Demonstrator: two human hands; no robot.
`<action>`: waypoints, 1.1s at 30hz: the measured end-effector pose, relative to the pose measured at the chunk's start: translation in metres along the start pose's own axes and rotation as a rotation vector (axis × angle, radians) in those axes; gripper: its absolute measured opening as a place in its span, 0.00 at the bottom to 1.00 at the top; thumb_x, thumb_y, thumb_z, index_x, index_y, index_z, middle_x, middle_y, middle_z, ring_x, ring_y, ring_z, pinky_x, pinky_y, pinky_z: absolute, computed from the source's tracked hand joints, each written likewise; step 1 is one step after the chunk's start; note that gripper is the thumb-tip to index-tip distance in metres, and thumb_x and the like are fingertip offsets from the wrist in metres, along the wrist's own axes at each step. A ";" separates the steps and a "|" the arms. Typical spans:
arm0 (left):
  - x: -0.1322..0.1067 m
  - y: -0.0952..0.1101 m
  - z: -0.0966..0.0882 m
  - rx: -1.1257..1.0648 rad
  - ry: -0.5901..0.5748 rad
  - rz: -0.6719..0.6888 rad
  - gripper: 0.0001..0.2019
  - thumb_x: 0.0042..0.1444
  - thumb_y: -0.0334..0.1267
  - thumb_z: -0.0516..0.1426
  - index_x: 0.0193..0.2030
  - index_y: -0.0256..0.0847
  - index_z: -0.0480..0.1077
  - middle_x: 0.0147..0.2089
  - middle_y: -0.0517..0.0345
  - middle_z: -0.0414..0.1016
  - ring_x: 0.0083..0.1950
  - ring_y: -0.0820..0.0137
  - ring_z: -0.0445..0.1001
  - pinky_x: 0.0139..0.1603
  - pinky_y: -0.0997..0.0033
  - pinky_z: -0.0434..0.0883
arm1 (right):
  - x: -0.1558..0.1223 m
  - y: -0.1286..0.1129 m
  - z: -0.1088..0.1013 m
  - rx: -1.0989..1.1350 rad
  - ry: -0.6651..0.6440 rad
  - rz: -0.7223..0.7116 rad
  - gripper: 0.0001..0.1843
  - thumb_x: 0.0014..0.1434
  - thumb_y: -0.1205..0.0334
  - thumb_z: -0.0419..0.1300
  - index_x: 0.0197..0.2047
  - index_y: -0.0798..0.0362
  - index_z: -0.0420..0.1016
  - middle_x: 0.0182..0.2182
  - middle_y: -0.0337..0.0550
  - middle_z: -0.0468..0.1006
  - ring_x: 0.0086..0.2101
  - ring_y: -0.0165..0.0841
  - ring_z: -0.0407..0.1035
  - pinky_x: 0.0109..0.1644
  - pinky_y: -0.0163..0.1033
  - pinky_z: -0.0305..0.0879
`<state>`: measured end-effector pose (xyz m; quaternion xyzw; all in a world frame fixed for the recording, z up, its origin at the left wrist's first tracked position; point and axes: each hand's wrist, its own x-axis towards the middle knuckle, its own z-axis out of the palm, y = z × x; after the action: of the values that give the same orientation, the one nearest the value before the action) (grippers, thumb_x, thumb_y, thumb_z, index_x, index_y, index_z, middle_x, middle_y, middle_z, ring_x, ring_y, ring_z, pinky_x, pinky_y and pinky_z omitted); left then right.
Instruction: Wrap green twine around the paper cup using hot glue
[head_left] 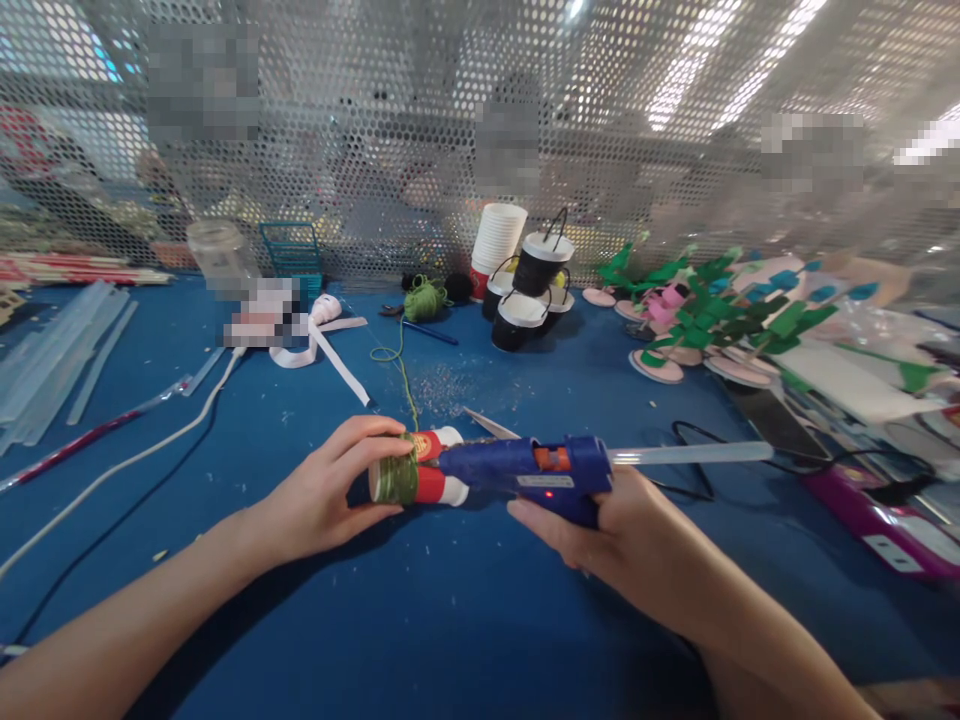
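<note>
now, left grip (321, 490) clasps one yarn-wrapped cup (430, 488) and right grip (626, 530) clasps one blue glue gun (517, 466).

I face a grey perforated panel (420, 90), positioned along the far side of my blue table (420, 620). At upper right, I observe bright light strips (694, 62) slanting behind the perforations. At upper left, bluish light (105, 55) shows through the holes.

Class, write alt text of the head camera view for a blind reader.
The left hand holds a sideways red-and-white cup partly wrapped in green yarn; the right hand aims a blue glue gun at it. Black cups are stacked behind.
</note>
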<state>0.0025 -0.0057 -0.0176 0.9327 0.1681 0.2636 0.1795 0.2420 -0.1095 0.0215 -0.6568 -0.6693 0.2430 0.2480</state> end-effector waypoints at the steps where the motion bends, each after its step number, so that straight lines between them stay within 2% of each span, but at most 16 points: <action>1: 0.000 0.000 0.000 -0.001 0.002 -0.001 0.19 0.55 0.33 0.55 0.52 0.38 0.57 0.51 0.44 0.62 0.55 0.62 0.63 0.52 0.59 0.68 | 0.000 -0.001 0.000 -0.002 0.004 -0.004 0.12 0.53 0.52 0.55 0.25 0.51 0.69 0.10 0.34 0.64 0.14 0.30 0.62 0.18 0.33 0.58; 6: 0.000 -0.001 0.002 -0.049 0.035 -0.022 0.19 0.54 0.34 0.56 0.52 0.39 0.58 0.51 0.46 0.64 0.55 0.63 0.63 0.53 0.58 0.67 | -0.001 -0.003 -0.002 -0.023 -0.012 -0.020 0.13 0.53 0.52 0.54 0.25 0.51 0.69 0.12 0.35 0.65 0.14 0.29 0.61 0.18 0.33 0.59; 12: 0.001 0.001 0.002 -0.099 0.056 -0.097 0.21 0.51 0.35 0.58 0.51 0.40 0.59 0.50 0.47 0.65 0.54 0.62 0.65 0.52 0.60 0.68 | -0.005 -0.003 -0.002 -0.069 -0.012 -0.009 0.15 0.53 0.50 0.53 0.30 0.54 0.71 0.16 0.37 0.69 0.17 0.29 0.62 0.20 0.33 0.61; 16: 0.001 0.001 0.001 -0.101 0.061 -0.077 0.20 0.52 0.35 0.58 0.51 0.40 0.59 0.51 0.47 0.65 0.54 0.63 0.64 0.52 0.60 0.67 | -0.004 -0.002 -0.001 -0.073 0.035 -0.001 0.16 0.53 0.49 0.53 0.25 0.53 0.69 0.14 0.37 0.67 0.17 0.30 0.63 0.19 0.33 0.60; 22: 0.001 0.002 0.000 -0.041 0.054 -0.006 0.20 0.53 0.33 0.56 0.52 0.39 0.58 0.51 0.45 0.65 0.55 0.62 0.63 0.52 0.58 0.67 | -0.002 -0.004 -0.001 0.029 0.008 0.015 0.12 0.51 0.52 0.57 0.22 0.50 0.68 0.10 0.34 0.65 0.13 0.29 0.60 0.16 0.33 0.57; 29: 0.001 0.004 -0.002 -0.017 0.073 0.020 0.20 0.53 0.32 0.57 0.52 0.39 0.58 0.51 0.45 0.64 0.54 0.62 0.64 0.51 0.58 0.69 | 0.007 -0.015 -0.005 0.192 0.018 0.234 0.16 0.47 0.50 0.58 0.18 0.52 0.66 0.08 0.34 0.64 0.12 0.27 0.60 0.15 0.32 0.56; 33: 0.002 0.004 -0.002 0.006 0.120 0.007 0.18 0.53 0.32 0.56 0.51 0.39 0.58 0.51 0.46 0.63 0.53 0.62 0.65 0.51 0.59 0.69 | 0.012 -0.020 -0.019 0.350 0.052 0.159 0.18 0.50 0.48 0.57 0.21 0.55 0.69 0.11 0.35 0.65 0.14 0.26 0.61 0.19 0.31 0.59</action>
<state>0.0043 -0.0078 -0.0133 0.9163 0.1761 0.3192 0.1656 0.2389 -0.0977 0.0491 -0.6606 -0.5561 0.3576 0.3556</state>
